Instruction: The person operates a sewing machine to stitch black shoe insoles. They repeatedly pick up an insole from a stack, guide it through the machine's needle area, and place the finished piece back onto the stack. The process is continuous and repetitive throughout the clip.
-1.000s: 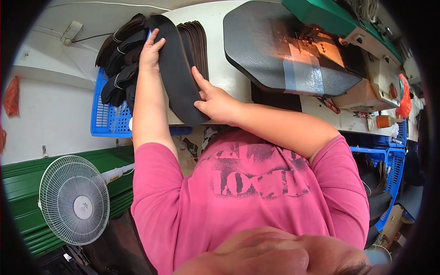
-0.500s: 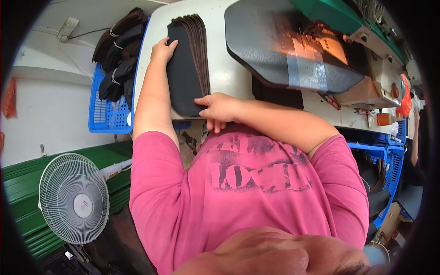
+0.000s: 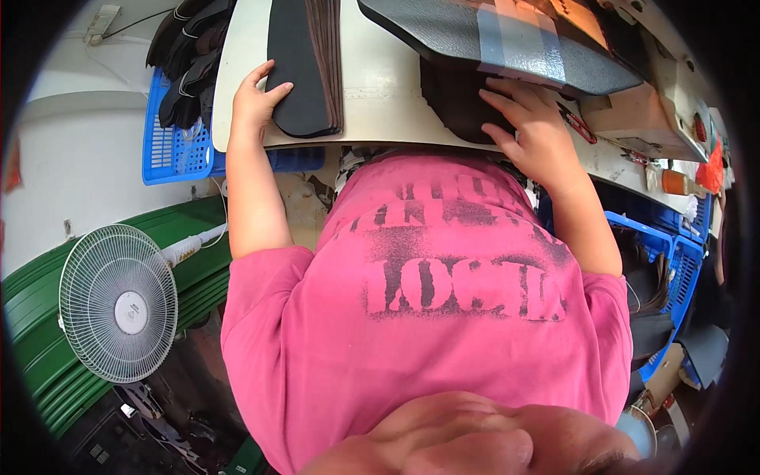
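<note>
A fanned stack of long flat black pieces with brown edges (image 3: 305, 71) lies on the white tabletop (image 3: 384, 83). My left hand (image 3: 257, 101) rests at the stack's left edge, thumb on the top black piece and fingers stretched along the table. On the right, my right hand (image 3: 530, 131) spreads its fingers over dark brown flat pieces (image 3: 455, 99), which lie partly under a black angular board (image 3: 443, 36). The fingertips touch or nearly touch these pieces. Beneath the board, the far part of the brown pieces is hidden.
Clear tape strips cross the black board, which overhangs the table. Scissors (image 3: 578, 127) with red handles lie to the right. Bundled dark pieces (image 3: 190, 79) fill a blue basket (image 3: 178, 154) at left. A white fan (image 3: 119, 305) stands lower left; blue crates (image 3: 681, 273) are at right.
My right hand has left the near end of the black stack and moved right to the brown pieces. My left hand has come nearer along the stack's edge. The whole view has shifted.
</note>
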Demonstrator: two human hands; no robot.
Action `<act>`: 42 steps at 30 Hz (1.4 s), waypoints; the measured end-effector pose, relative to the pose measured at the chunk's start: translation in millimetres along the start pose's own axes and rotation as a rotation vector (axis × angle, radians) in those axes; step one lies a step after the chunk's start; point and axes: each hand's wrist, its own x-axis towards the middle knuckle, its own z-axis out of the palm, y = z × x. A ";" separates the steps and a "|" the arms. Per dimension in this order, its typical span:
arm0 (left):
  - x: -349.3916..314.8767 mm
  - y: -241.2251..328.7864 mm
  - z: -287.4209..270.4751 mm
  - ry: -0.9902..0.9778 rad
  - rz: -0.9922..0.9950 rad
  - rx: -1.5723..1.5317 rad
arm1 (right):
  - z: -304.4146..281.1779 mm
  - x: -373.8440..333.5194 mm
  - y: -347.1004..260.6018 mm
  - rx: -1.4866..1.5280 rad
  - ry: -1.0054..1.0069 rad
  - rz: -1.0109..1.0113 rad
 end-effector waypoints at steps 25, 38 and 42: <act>-70.6 105.9 167.2 -0.709 0.954 0.667 | 2.2 1.1 36.2 0.116 -0.164 0.042; -60.7 117.8 161.0 -0.891 0.854 0.691 | -15.5 23.4 24.0 0.183 -0.515 0.362; -52.0 114.0 157.4 -0.962 0.836 0.671 | -11.9 20.0 26.3 0.205 -0.481 0.302</act>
